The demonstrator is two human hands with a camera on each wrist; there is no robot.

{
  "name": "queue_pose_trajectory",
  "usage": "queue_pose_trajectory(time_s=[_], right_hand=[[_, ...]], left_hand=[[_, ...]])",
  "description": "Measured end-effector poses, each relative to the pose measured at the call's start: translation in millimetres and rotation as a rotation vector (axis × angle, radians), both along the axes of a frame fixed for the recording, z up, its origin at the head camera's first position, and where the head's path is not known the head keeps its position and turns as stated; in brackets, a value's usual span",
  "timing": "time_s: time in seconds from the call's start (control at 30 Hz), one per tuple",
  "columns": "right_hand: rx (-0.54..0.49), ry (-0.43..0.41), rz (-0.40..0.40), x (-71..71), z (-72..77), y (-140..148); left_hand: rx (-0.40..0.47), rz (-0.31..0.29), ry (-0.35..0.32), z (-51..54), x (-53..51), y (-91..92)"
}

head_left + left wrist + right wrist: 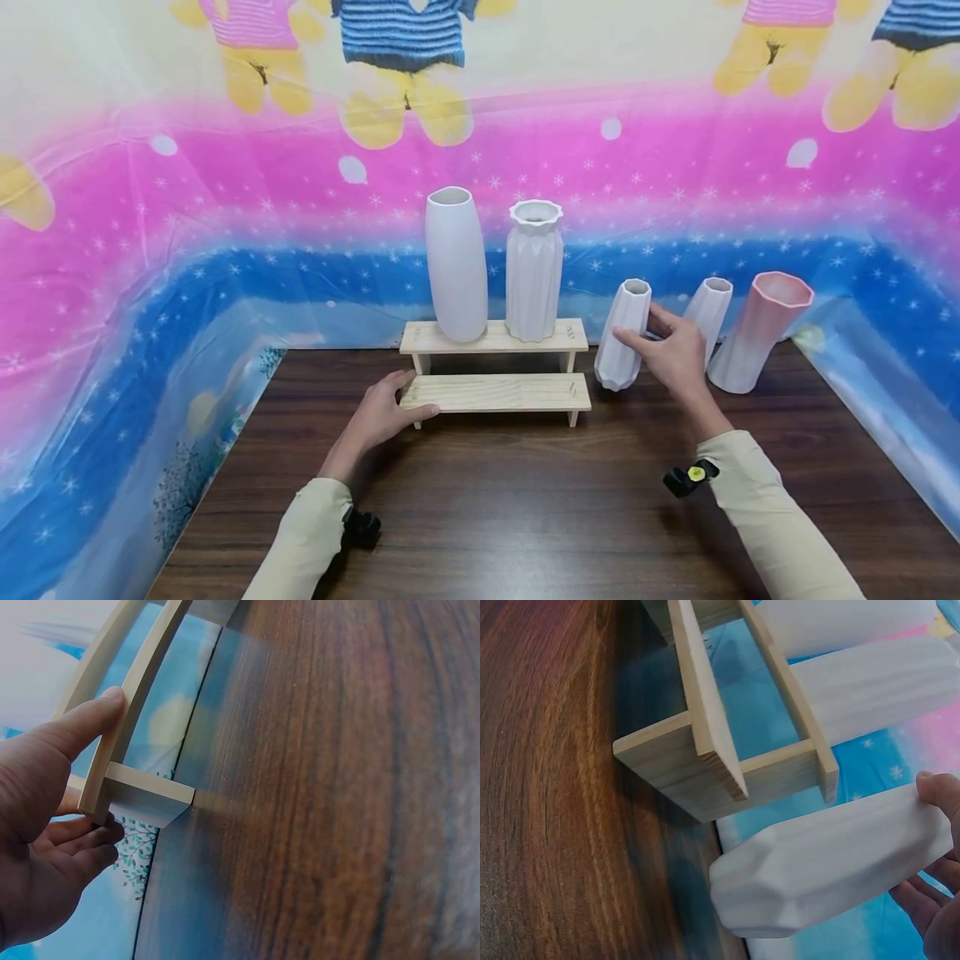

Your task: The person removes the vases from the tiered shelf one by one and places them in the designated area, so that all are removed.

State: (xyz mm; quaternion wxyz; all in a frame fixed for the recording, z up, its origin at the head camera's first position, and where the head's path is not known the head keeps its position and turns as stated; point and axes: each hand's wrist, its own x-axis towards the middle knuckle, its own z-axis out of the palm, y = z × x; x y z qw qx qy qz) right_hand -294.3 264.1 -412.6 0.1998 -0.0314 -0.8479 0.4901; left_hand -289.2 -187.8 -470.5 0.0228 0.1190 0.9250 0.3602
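A two-tier pale wooden stand (pixel 495 392) is on the table, its lower step in front. My left hand (pixel 384 410) grips the left end of that step, thumb on top and the other fingers curled under the end in the left wrist view. To the right of the stand, my right hand (pixel 675 354) holds a small white faceted vase (pixel 622 337) between thumb and fingers near its upper part. The vase (pixel 817 862) leans slightly; whether its base touches the table cannot be told. On the upper step stand a tall smooth white vase (pixel 456 267) and a ribbed white vase (pixel 535 279) with a scalloped rim.
Behind my right hand is another slim white vase (pixel 712 312), partly hidden. Beside it stands a pink-and-white vase (pixel 757 337) with a flared faceted mouth. A patterned cloth backdrop (pixel 585 175) surrounds the back and sides of the dark wooden table (pixel 510 508).
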Motion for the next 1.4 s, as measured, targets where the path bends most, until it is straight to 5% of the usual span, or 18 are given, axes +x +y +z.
queue_pose_trajectory(time_s=[0.93, 1.4], right_hand=[[-0.025, -0.034, -0.057, -13.9, -14.8, 8.9], [0.000, -0.043, 0.016, -12.7, -14.4, 14.1]], left_hand=[[0.007, 0.002, 0.007, -2.0, 1.0, 0.0], [0.004, 0.002, 0.000, -0.9, 1.7, 0.7]])
